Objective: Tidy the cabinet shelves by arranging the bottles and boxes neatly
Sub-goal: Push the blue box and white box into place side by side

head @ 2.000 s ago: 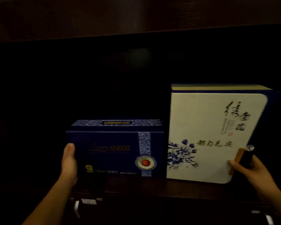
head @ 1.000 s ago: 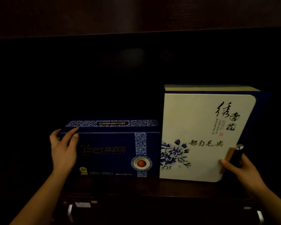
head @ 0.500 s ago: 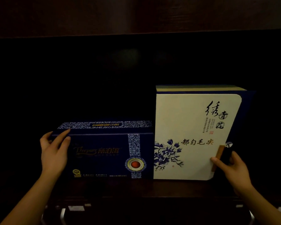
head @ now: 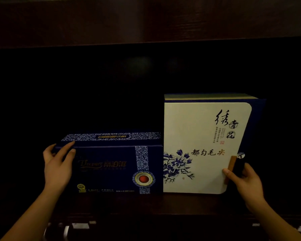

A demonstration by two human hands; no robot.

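A low dark blue box (head: 111, 164) with a blue-and-white band and a red medallion stands on the dark wooden shelf (head: 146, 204). A taller white box (head: 202, 146) with blue flowers and black calligraphy stands against its right side. My left hand (head: 57, 164) grips the blue box's upper left corner, fingers over the top edge. My right hand (head: 245, 181) grips the white box's lower right edge, at its brown clasp, with the thumb on the front face.
The cabinet's back (head: 129, 84) is dark, and nothing shows to the left of the blue box. A dark wooden board (head: 146, 20) runs above the opening. Pale metal fittings (head: 80, 225) glint below the shelf's front edge.
My left hand rose from the blue box's lower left side to its upper left corner. Both boxes sit further left in the view, still side by side. My right hand kept its hold.
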